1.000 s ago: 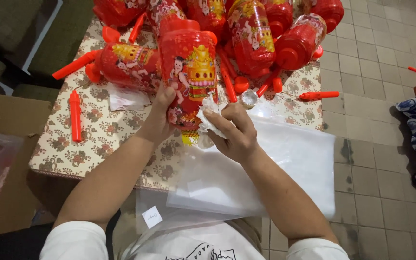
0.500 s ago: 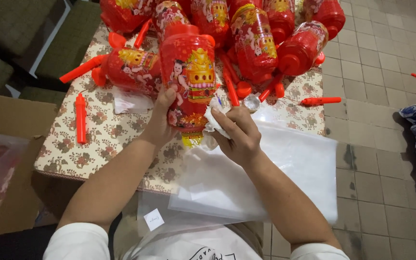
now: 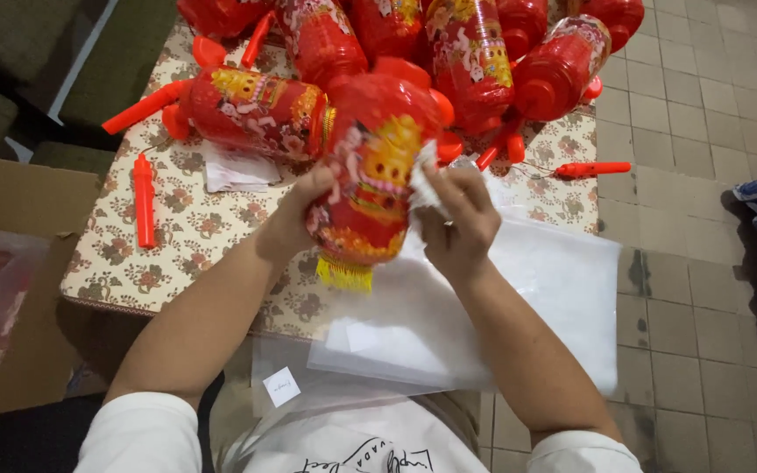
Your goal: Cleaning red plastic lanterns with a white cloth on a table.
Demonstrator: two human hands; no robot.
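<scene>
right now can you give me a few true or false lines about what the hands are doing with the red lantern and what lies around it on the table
1. The left hand holds the red lantern by its side. True.
2. The right hand presses a white tissue against the lantern. True.
3. The lantern has a blue fringe at its bottom. False: the fringe is yellow.
4. A stack of clear plastic bags lies under the right forearm. True.
5. The loose red stick left of the hands stands upright. False: it lies flat on the floral tablecloth.
</scene>
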